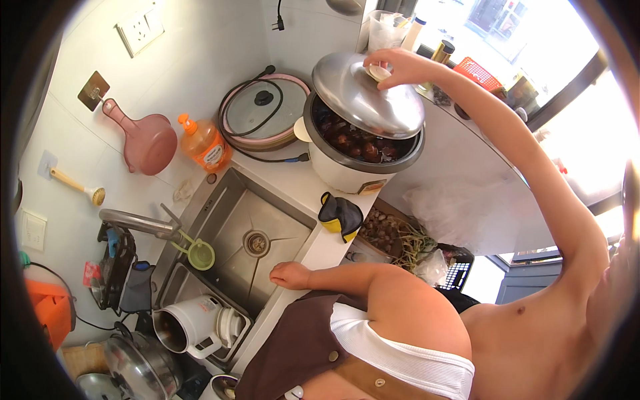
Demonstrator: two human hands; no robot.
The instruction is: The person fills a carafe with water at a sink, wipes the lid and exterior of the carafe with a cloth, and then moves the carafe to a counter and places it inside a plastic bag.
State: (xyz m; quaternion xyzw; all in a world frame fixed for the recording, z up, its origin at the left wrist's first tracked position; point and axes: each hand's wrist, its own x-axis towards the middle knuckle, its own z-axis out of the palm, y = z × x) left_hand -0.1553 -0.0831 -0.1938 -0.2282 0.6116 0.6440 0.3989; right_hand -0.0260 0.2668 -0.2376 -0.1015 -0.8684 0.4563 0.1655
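Note:
My right hand (393, 69) pinches the pale knob of a round, shiny metal lid (363, 100). The lid is tilted above a white rice cooker (343, 170), leaving the near part of its mouth uncovered. Inside shows dark brown food (347, 143) in lumps, in dark liquid. My left hand (290, 275) rests at the front rim of the steel sink (283, 230), fingers curled, with nothing visible in them. Between the cooker and the sink, a black and yellow pot-holder-like cloth (341, 217) lies on the counter edge.
Left of the cooker sits a glass-lidded pan (270, 110) with a black cord looped over it. An orange soap bottle (205, 145) stands behind the sink. A faucet (137, 222) reaches over it, with a green strainer (201, 254) hanging. A white kettle (190, 323) lies at the sink's left end.

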